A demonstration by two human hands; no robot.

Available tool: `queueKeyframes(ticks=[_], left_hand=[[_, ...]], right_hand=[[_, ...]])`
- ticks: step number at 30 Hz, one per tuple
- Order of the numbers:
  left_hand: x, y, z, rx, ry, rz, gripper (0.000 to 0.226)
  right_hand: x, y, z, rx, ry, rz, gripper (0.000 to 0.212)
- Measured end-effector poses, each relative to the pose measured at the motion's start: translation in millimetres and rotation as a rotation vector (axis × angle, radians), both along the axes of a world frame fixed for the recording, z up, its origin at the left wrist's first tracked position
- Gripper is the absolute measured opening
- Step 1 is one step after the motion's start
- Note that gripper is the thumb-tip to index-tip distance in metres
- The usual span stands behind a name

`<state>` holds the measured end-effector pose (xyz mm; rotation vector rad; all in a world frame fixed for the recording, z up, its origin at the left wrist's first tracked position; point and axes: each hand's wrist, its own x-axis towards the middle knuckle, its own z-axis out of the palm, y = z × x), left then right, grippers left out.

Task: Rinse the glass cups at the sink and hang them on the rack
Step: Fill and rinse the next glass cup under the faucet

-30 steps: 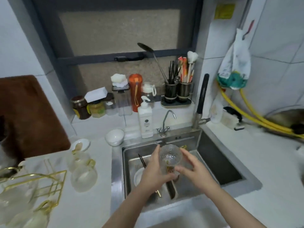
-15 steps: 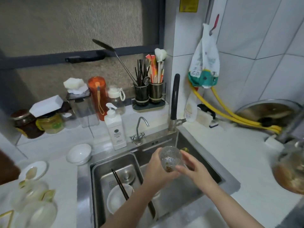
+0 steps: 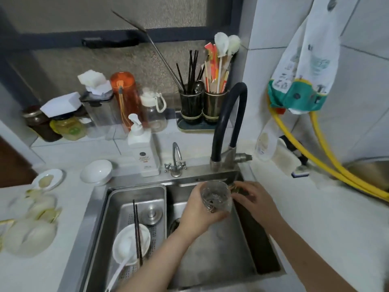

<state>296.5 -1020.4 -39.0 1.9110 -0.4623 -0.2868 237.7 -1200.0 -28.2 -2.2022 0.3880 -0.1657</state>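
Note:
A clear textured glass cup [image 3: 215,197] is held over the steel sink [image 3: 221,256], close under the black hose faucet [image 3: 229,123]. My left hand [image 3: 200,213] wraps the cup's left side and base. My right hand [image 3: 255,200] touches the cup's right side, where its gold handle seems to be. Something brown shows inside the cup. Several more glass cups [image 3: 31,226] with gold handles lie blurred on the counter at far left. The rack is almost out of frame; only a gold sliver shows at the left edge.
A drain tray [image 3: 126,199] in the sink's left half holds a white bowl [image 3: 130,243], spoon and black chopsticks. A small tap [image 3: 175,159], soap dispenser [image 3: 144,152], white bowl [image 3: 96,171], jars and utensil holders [image 3: 203,106] line the back. Yellow hoses [image 3: 328,165] run at right.
The view has swung right and nearer the sink, so the rack slid out at left. Both hands have carried the cup back toward the black faucet.

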Motion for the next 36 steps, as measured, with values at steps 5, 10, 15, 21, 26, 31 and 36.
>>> queueKeyframes(ticks=[5, 10, 15, 21, 26, 31, 36], left_hand=[[5.6, -14.3, -9.6, 0.023, 0.055, 0.076, 0.075], [17.8, -21.2, -15.7, 0.071, 0.077, 0.081, 0.087], [31.0, -25.3, -9.1, 0.083, 0.070, 0.074, 0.103], [43.5, -25.5, -3.6, 0.073, 0.072, 0.059, 0.099], [48.4, -24.6, -0.2, 0.076, 0.067, 0.039, 0.092], [50.2, -27.7, 0.9, 0.084, 0.063, 0.038, 0.086], [49.8, -27.8, 0.3, 0.082, 0.061, 0.031, 0.089]], right_hand=[[32.4, -33.2, -2.9, -0.028, 0.000, 0.069, 0.049], [65.9, -62.9, -15.1, -0.086, 0.059, 0.037, 0.065], [104.8, -93.3, -29.7, -0.081, 0.150, -0.017, 0.089], [128.9, -109.6, -48.4, -0.213, 0.278, 0.045, 0.081], [126.3, -117.1, -59.2, -0.276, 0.339, 0.063, 0.072], [127.8, -122.1, -65.6, -0.309, 0.311, 0.065, 0.069], [126.1, -125.5, -63.3, -0.234, 0.311, 0.111, 0.073]])
